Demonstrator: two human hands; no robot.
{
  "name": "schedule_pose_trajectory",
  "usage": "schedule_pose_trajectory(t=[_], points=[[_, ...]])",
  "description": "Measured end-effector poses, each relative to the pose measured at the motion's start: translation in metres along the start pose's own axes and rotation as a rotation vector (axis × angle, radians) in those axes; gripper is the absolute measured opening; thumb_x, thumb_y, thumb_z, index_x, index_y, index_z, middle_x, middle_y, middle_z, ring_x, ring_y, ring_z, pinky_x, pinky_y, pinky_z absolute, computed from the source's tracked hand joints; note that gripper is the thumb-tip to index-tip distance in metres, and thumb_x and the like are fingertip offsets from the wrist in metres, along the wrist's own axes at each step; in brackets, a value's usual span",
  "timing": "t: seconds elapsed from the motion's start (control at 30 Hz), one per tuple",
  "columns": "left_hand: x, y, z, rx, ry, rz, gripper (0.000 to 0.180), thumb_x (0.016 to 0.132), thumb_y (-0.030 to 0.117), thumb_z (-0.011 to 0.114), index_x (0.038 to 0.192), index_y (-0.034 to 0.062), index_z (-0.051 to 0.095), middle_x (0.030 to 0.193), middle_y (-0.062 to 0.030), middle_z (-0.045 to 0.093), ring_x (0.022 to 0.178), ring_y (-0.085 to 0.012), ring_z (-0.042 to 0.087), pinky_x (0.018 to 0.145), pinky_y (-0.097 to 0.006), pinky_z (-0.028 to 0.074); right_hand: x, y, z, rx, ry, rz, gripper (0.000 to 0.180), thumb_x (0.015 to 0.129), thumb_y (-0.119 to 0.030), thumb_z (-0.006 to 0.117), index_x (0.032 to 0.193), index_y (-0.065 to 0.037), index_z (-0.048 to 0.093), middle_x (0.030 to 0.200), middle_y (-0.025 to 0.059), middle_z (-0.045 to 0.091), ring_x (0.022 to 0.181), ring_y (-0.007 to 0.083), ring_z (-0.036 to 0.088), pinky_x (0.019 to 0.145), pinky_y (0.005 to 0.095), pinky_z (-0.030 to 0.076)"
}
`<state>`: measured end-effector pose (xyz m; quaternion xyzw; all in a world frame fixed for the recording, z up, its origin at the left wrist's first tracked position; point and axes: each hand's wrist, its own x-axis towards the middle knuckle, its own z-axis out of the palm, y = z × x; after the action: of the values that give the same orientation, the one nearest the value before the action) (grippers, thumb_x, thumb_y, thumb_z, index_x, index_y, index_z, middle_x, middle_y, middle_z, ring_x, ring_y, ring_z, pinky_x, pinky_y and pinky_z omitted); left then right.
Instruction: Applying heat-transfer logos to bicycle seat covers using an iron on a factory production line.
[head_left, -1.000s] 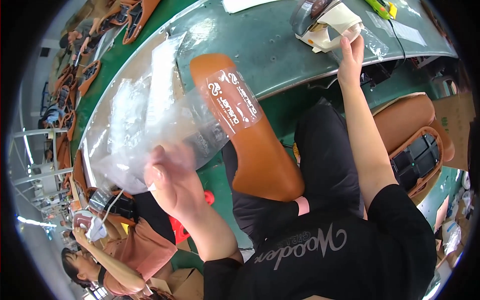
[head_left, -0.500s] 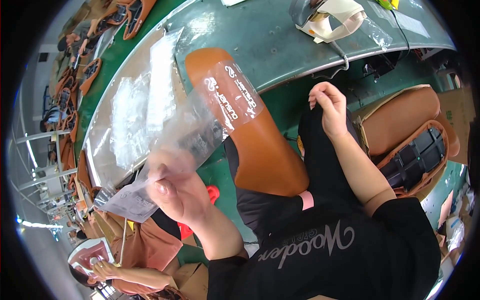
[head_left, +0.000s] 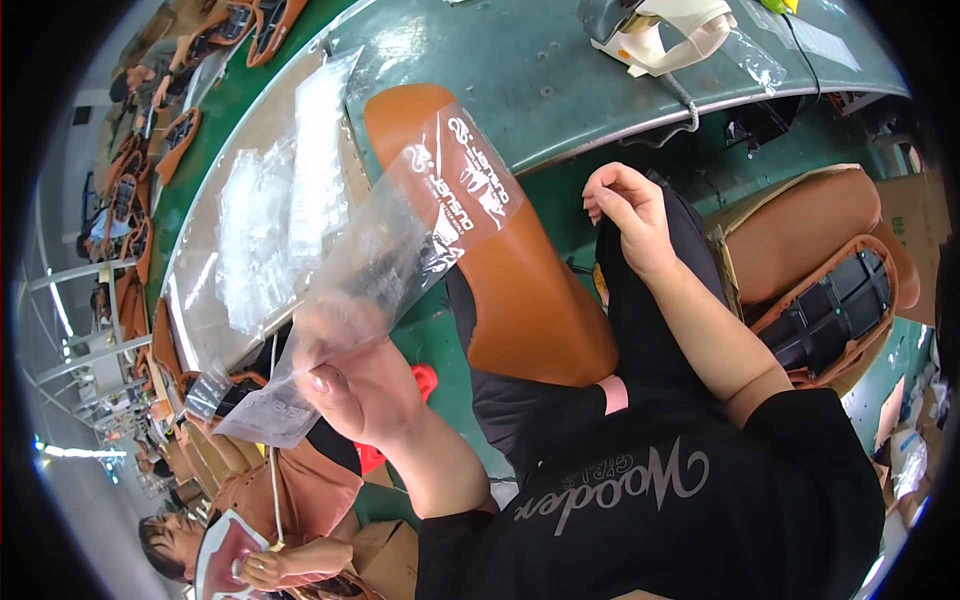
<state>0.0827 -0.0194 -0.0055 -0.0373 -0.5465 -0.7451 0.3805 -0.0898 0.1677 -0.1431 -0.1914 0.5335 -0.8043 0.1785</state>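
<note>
My left hand (head_left: 362, 385) pinches a clear plastic bag (head_left: 375, 262) with white print, the thumb in front and the fingers behind the film. The bag stretches up and right, its far end lying across a brown motorcycle seat (head_left: 540, 300). That seat rests over my lap, its narrower end up against the table edge. My right hand (head_left: 632, 215) hovers to the right of the seat, above my dark-trousered leg. Its fingers are loosely bent, with nothing visible in them, so it is open.
More clear bags (head_left: 262, 225) are piled on the green table (head_left: 480, 55). A white-and-grey device (head_left: 665, 35) stands at the table's far right. Brown seats (head_left: 800, 235) fill a carton at right, one showing its black base. A co-worker (head_left: 290, 495) sits at lower left.
My right hand has moved left, toward the seat. The left hand and bag have shifted slightly. The co-worker at lower left has lowered a pink-and-white panel.
</note>
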Motion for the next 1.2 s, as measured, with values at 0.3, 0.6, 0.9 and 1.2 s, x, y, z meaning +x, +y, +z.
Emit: schedule_pose_trajectory(t=[0.3,0.6,0.9,1.2], points=[[-0.004,0.000,-0.014,0.058,0.035,-0.021,0.022,0.093,0.026,0.051,0.108,0.0133,0.060,0.104,-0.0031,0.057,0.107,-0.0268,0.049,0.089,-0.044,0.036,0.005,0.007,0.012,0.046,-0.068,0.045,0.006,0.086,-0.008,0.056,0.088,-0.002,0.058,0.083,0.0008,0.058,0.075,0.0067,0.054,0.064,0.0205,0.043],[-0.007,-0.032,0.000,-0.081,0.145,-0.143,0.076,0.075,0.031,0.074,0.137,0.0031,0.039,0.139,-0.0132,0.040,0.122,-0.0217,0.042,0.100,-0.037,0.034,-0.023,0.006,0.036,-0.025,-0.285,0.000,0.061,0.094,-0.035,0.044,0.137,0.006,0.029,0.137,0.0157,0.040,0.127,0.0239,0.038,0.107,0.0347,0.027],[-0.008,-0.052,0.017,-0.049,0.045,-0.311,0.070,0.080,0.014,0.069,0.140,0.0025,0.035,0.133,-0.0065,0.045,0.105,-0.0149,0.050,0.092,-0.031,0.042,0.003,0.003,0.053,0.156,-0.296,0.098,0.065,0.096,-0.048,0.034,0.141,-0.002,0.026,0.140,0.0116,0.037,0.126,0.0246,0.039,0.105,0.0363,0.031],[-0.007,-0.051,0.019,0.057,0.082,-0.301,0.054,0.084,0.006,0.062,0.135,0.0075,0.044,0.116,-0.0022,0.053,0.105,-0.0107,0.049,0.091,-0.025,0.038,0.021,-0.061,0.098,0.390,-0.206,0.009,0.093,0.080,-0.052,0.062,0.146,-0.012,0.011,0.149,0.0110,0.023,0.135,0.0322,0.027,0.107,0.0474,0.031]])
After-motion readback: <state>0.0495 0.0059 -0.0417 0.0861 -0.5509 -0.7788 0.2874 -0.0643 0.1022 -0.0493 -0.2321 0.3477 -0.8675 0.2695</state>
